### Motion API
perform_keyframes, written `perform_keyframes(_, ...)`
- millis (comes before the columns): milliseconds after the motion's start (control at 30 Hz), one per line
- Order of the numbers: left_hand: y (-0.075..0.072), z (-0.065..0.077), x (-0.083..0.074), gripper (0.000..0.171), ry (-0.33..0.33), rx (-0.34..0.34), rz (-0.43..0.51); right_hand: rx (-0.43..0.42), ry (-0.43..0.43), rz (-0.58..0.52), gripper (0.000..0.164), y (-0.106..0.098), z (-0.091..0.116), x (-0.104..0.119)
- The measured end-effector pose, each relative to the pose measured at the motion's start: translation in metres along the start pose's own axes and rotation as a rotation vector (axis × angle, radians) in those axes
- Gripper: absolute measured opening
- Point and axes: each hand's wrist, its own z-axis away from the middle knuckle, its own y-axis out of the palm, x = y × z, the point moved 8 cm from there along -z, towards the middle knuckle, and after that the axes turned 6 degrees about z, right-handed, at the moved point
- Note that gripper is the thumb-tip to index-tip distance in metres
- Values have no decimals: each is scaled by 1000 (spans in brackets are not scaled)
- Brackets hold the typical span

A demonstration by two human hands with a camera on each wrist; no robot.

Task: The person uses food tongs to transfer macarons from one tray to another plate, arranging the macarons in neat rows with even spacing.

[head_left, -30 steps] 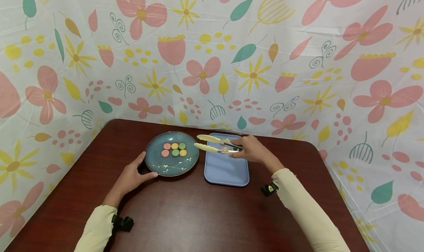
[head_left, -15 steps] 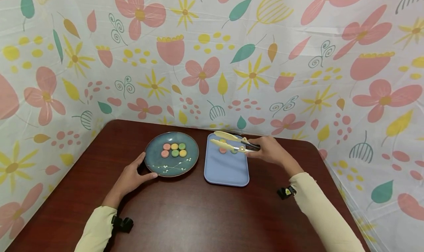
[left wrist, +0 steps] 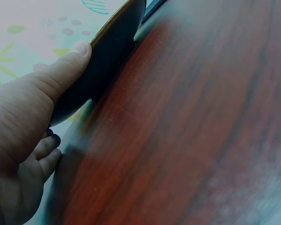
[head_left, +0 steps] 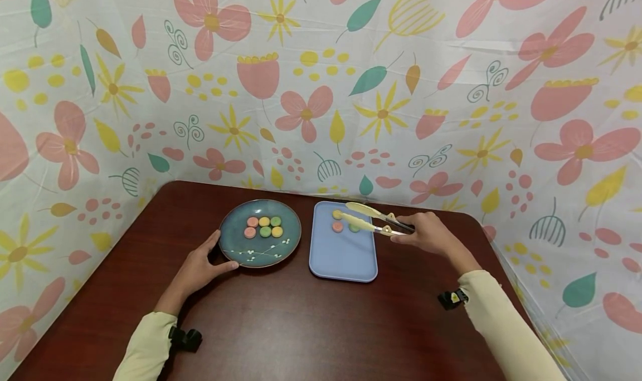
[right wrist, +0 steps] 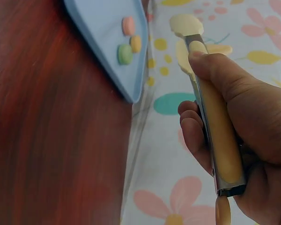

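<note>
A round blue plate (head_left: 261, 253) with a white blossom pattern bears several pink, yellow and green macarons (head_left: 264, 231) in two rows. My left hand (head_left: 198, 267) holds its left rim, the thumb on the front edge in the left wrist view. My right hand (head_left: 426, 236) grips a pair of tongs (right wrist: 220, 126) with cream tips and metal arms. Over the right part of a light blue tray (head_left: 343, 258), the tong tips stand apart with nothing between them. On the tray lie a pink macaron (head_left: 337, 226), a yellow macaron (head_left: 337, 215) and a green macaron (head_left: 354, 228), partly covered by the tongs.
Plate and tray stand side by side near the back edge of a dark reddish wooden table (head_left: 301, 325). A flower-print cloth (head_left: 306, 91) hangs close behind the table and along both sides.
My right hand has drawn the tongs rightward, away from beside the plate to the tray's right side, uncovering macarons on the tray. My left hand stays at the plate.
</note>
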Motion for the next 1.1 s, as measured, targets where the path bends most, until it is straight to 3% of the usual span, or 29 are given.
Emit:
perform_keyframes(567, 0, 0, -1, 118, 4, 2, 7, 6, 49, 28, 58, 16, 21, -32)
perform_keyframes(1100, 0, 1, -2, 118, -4, -1, 10, 33, 47, 2, 54, 36, 20, -35)
